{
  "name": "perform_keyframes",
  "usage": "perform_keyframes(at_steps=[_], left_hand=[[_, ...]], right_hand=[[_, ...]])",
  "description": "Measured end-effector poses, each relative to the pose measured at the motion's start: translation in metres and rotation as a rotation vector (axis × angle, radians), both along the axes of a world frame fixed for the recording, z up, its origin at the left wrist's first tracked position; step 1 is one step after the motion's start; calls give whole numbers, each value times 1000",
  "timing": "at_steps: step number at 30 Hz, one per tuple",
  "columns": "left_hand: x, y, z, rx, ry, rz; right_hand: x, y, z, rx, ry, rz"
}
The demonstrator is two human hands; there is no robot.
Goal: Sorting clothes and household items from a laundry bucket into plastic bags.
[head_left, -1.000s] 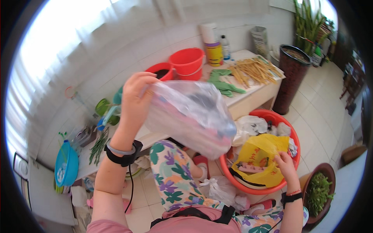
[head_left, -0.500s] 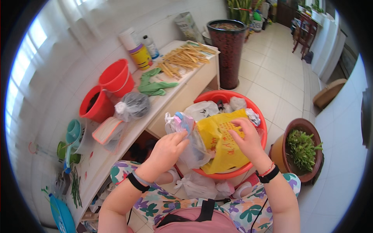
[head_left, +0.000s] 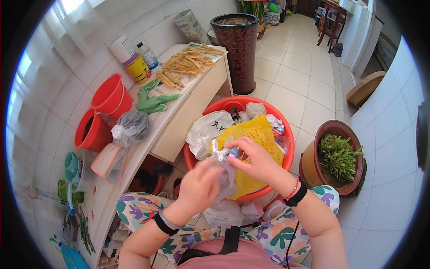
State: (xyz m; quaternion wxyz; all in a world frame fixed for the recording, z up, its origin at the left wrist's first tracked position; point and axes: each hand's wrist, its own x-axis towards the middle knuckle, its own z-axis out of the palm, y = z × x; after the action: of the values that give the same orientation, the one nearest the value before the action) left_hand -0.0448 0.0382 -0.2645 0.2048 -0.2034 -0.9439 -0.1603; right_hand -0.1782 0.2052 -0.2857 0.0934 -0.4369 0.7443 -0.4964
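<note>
A clear plastic bag [head_left: 227, 179] with a knotted white top and something blue and pink in it hangs before me, over the near left rim of a red tub [head_left: 290, 162]. Thumb and fingers of my right hand [head_left: 255, 161] close on its upper part beside the knot. My left hand [head_left: 199, 186] is at the bag's left side, its fingers smeared by motion. Behind the bag, a yellow plastic bag [head_left: 257, 139] lies spread in the tub. A white plastic bag [head_left: 204, 132] and several crumpled ones lie around it.
Along the left runs a white table [head_left: 179, 110] with red buckets [head_left: 112, 96], a green glove [head_left: 154, 103], a knotted grey bag [head_left: 134, 127] and dry yellow strips [head_left: 188, 65]. A tall dark planter [head_left: 237, 54] stands behind the tub, a potted plant [head_left: 338, 157] right of it.
My right hand has moved left from the yellow bag onto the clear bag's top. The left hand has dropped lower beside it. The whole view has shifted a little.
</note>
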Motion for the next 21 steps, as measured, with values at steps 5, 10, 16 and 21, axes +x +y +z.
perform_keyframes(at_steps=[5,10,16,21], left_hand=[[-20,-2,-8,604,-278,392],[-27,-4,-23,661,-393,457],[-28,-22,-32,944,-526,466],[-25,-14,-36,1020,-433,395]], right_hand=[[5,0,0,-70,-55,-23],[3,2,4,-67,164,13],[5,3,15,-64,153,11],[1,3,10,-4,157,16]])
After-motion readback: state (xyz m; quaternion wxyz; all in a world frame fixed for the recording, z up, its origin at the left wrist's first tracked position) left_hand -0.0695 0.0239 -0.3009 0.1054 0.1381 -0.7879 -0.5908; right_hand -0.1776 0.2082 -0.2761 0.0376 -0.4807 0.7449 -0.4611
